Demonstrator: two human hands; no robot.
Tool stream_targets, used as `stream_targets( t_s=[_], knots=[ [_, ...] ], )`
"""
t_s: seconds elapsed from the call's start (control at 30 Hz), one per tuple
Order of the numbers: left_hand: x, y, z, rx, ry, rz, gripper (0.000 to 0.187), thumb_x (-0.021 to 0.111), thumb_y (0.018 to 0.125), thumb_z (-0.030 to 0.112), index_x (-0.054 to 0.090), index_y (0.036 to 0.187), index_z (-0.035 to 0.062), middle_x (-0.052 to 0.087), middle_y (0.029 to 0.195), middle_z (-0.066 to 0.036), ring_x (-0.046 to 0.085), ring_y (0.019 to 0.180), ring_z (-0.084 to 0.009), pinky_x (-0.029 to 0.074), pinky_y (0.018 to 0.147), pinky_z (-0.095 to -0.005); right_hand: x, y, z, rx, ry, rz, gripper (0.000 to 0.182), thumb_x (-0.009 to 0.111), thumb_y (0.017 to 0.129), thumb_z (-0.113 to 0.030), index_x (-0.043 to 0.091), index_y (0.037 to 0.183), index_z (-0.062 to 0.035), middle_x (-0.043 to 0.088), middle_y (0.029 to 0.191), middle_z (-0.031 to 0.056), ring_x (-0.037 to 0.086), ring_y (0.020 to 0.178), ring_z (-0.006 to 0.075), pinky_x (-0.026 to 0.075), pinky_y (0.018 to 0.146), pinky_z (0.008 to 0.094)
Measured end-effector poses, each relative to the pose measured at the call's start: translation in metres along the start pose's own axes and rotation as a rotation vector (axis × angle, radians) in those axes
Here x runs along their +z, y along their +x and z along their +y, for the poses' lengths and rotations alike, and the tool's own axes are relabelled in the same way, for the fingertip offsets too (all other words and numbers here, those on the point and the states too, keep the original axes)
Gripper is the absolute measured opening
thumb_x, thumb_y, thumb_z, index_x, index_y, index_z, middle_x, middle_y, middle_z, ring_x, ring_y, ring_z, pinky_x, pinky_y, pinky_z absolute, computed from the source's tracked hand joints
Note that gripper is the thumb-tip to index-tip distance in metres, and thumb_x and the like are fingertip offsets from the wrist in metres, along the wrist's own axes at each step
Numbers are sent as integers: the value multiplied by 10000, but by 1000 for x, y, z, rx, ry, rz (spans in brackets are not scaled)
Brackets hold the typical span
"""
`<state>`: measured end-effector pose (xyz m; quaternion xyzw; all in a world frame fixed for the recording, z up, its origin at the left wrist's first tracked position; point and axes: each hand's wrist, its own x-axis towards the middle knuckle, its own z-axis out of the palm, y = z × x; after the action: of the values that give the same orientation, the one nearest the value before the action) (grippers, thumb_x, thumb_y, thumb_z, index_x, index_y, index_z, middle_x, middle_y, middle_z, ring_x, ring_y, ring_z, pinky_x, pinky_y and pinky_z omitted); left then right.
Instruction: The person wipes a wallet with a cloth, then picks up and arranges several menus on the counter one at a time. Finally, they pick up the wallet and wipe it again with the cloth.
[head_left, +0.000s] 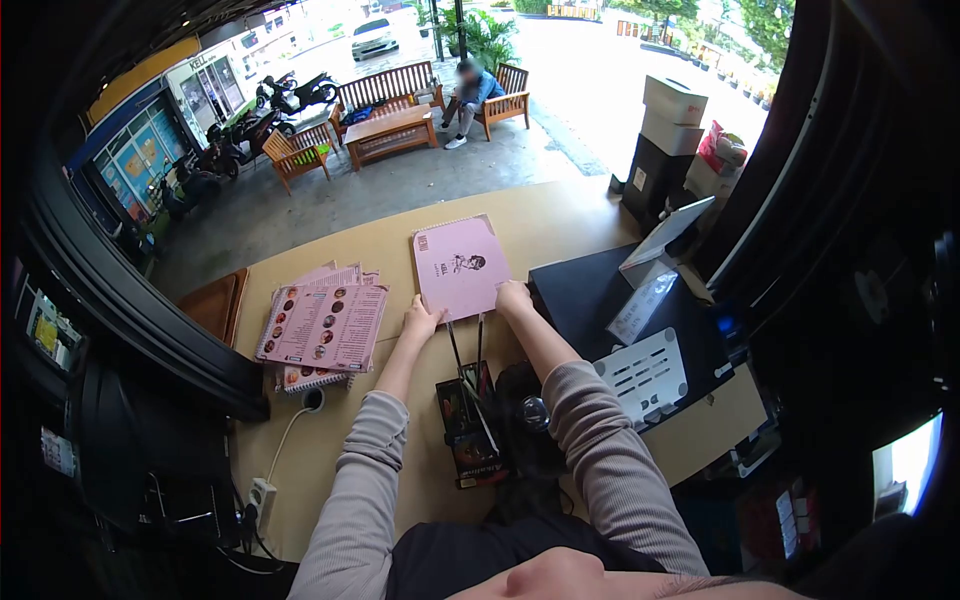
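Note:
A pink menu booklet [458,265] with a drawn figure on its cover lies on the wooden counter [400,237], spiral binding along its far-left edges. My left hand [420,320] grips its near left corner. At the near right corner, my right hand [514,298] has its fingers closed on the same booklet. To the left is a stack of pink menus [325,325], its top one showing printed text and round food pictures. A dark box [468,430] marked "Alkaline" stands close in front of me between my forearms, with thin dark rods rising from it.
A black surface [585,290] at the right carries a tilted stand [668,232] and a white slotted plate [645,375]. A power strip [262,500] lies at lower left. Beyond the counter, a person [478,95] sits on a wooden chair beside a low table [390,130].

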<state>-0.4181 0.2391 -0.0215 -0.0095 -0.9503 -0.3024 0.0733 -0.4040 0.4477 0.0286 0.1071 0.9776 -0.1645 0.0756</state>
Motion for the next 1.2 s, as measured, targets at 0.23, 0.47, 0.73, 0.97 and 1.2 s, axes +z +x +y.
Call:
stream_targets(
  t_s=[0.23,0.47,0.73,0.97,1.2],
  knots=[
    [-32,-14,16,-161,-319,-285,807,802,513,154,397,1206,68,552,969,-150,604,689,-185,496,493,-267,8,8,0,-35,-87,-11,250,493,732,-81,615,927,17,576,1017,176,511,1025,307,435,851,339],
    [-23,-9,18,27,3,-80,719,798,505,204,488,1135,45,554,952,-166,559,865,-261,457,764,-344,7,15,2,-84,-188,8,270,495,717,-105,620,922,18,590,990,173,541,976,317,444,835,334],
    [-11,6,6,-50,-64,-196,672,809,472,212,540,1068,58,541,978,-168,533,932,-289,432,837,-353,0,13,-4,-35,-196,13,241,479,744,-74,624,917,11,592,983,178,563,950,302,464,803,327],
    [-12,7,10,-73,-68,-201,718,818,448,222,534,1073,11,568,1022,-163,533,979,-264,430,856,-340,0,12,-7,19,-150,98,208,462,780,-41,631,891,6,604,943,181,589,904,288,490,761,336],
    [-8,0,6,-29,-14,-130,737,816,473,244,509,1100,7,580,953,-139,561,889,-238,457,782,-327,-11,-6,-5,23,44,158,192,464,771,-30,636,851,-3,602,913,202,598,866,300,492,748,359]
  ],
)
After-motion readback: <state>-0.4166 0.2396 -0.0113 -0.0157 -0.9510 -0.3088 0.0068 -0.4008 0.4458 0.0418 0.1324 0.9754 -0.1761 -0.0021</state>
